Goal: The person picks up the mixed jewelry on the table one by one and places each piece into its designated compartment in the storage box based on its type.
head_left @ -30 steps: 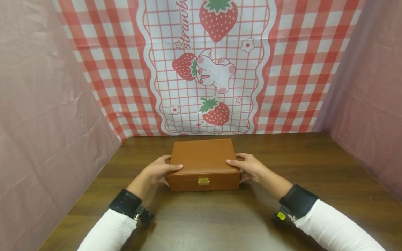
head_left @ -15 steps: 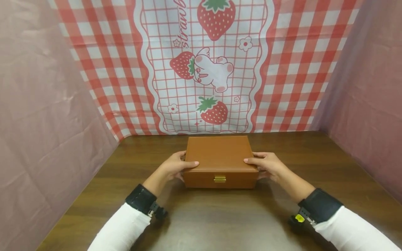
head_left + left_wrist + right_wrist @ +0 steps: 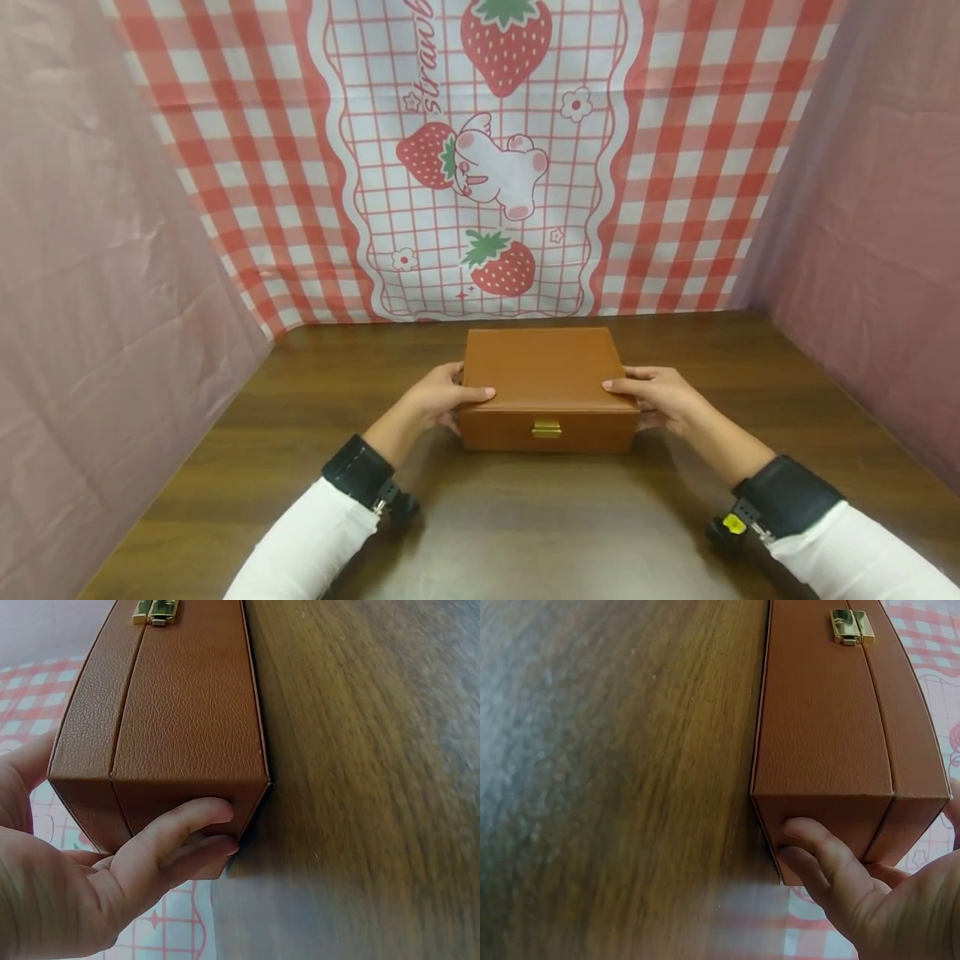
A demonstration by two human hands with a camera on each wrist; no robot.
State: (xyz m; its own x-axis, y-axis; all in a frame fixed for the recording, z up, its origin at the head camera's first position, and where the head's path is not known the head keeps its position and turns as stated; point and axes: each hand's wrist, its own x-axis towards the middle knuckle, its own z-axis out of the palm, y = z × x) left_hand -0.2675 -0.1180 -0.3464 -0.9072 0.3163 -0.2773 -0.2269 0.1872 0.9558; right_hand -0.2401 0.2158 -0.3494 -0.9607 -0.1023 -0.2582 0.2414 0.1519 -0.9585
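Note:
A brown leather-look box (image 3: 542,371) with its lid down sits on the wooden table, front side facing me. A gold clasp (image 3: 547,430) is at the middle of that front. My left hand (image 3: 438,398) grips the box's left end, thumb over the lid's edge and fingers against the side. At the opposite end my right hand (image 3: 663,398) holds it the same way. In the left wrist view, fingertips (image 3: 214,812) press on the end panel low down. The right wrist view has fingers (image 3: 814,838) on the other end panel, near its bottom edge.
The wooden table (image 3: 540,525) spreads around the box. Behind it hangs a red-and-white checked cloth (image 3: 690,167) with strawberry prints. Pink fabric (image 3: 97,250) closes off the left side, and more pink fabric (image 3: 862,217) the right.
The box has slid to the right across the table with both hands on it, more in the first half second than in the second. The view has shifted slightly. Its lid stays down.

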